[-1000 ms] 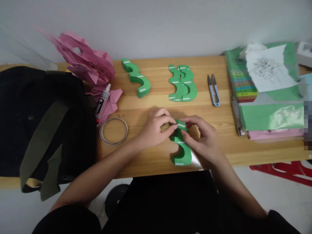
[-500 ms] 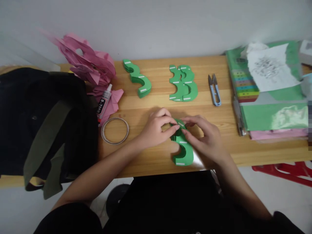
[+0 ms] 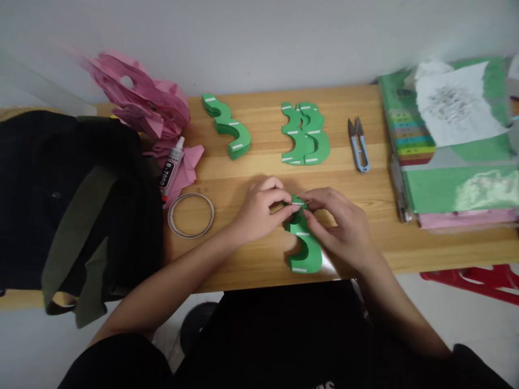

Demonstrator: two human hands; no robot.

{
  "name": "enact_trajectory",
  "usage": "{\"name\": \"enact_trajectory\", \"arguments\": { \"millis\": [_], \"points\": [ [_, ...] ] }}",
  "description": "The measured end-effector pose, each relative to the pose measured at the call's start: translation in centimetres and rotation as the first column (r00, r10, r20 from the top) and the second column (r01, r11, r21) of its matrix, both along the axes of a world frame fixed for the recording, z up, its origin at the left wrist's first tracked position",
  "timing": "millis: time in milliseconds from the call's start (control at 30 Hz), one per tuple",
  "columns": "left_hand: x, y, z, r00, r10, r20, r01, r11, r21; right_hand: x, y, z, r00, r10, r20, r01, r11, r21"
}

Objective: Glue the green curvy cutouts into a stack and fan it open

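Observation:
A stack of green wavy paper cutouts [image 3: 312, 254] with short white tape strips lies near the table's front edge. At its far end, my left hand [image 3: 263, 208] pinches the top cutout between thumb and forefinger. Opposite it, my right hand [image 3: 343, 224] grips the same end from the right, thumb at the near side and fingers at the far side. My fingertips partly cover that end. Farther back lie another stack of green cutouts [image 3: 240, 141] and a pair of green stacks set side by side [image 3: 320, 146], all bearing white strips.
Thread snips [image 3: 359, 146] lie right of the paired stacks. To the left are a tape roll [image 3: 169, 216], a glue tube [image 3: 172, 167], pink paper pieces [image 3: 158, 102] and a dark bag [image 3: 133, 232]. Packs of coloured paper [image 3: 462, 189] with a torn white sheet [image 3: 454, 102] occupy the right side.
The top cutout's far end has turned and shifted slightly between my fingers, now lining up more closely with the stack. Both hands stay nearly in place; the view has shifted slightly.

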State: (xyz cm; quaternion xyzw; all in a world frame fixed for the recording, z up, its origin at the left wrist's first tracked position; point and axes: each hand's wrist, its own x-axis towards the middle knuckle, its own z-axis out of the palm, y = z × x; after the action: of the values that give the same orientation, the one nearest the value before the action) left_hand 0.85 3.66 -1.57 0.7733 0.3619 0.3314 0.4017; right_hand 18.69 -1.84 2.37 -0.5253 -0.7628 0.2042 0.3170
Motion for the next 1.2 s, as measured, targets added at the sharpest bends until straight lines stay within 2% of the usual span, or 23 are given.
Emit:
{"name": "enact_trajectory", "arguments": {
  "millis": [133,300,400,633,867,1200],
  "points": [
    [0.0,-0.1,0.1,0.999,0.004,0.035,-0.003,1.0,-0.022,0.2,0.2,-0.2,0.999,-0.051,-0.019,0.05,0.999,-0.02],
    [0.0,0.0,0.3,0.999,0.006,0.05,-0.006,1.0,-0.02,0.8,0.5,-1.0,0.993,-0.076,-0.094,0.059,0.983,-0.174],
    [-0.2,0.1,0.4,1.0,-0.013,0.025,0.013,1.0,-0.01,0.7,0.6,-1.4,0.984,-0.106,-0.142,0.072,0.973,-0.221],
    [-0.6,0.0,0.7,1.0,-0.014,-0.014,0.014,1.0,-0.013,0.3,0.6,-1.9,0.972,-0.16,-0.172,0.117,0.965,-0.234],
    [-1.1,0.4,0.7,0.982,0.018,-0.186,0.011,0.988,0.155,0.0,0.6,-2.4,0.965,-0.21,-0.159,0.171,0.958,-0.229],
    [-0.9,0.4,0.5,0.97,0.049,-0.237,-0.012,0.988,0.153,-0.3,0.3,-2.4,0.949,-0.29,-0.124,0.254,0.936,-0.244]
  ]
}}
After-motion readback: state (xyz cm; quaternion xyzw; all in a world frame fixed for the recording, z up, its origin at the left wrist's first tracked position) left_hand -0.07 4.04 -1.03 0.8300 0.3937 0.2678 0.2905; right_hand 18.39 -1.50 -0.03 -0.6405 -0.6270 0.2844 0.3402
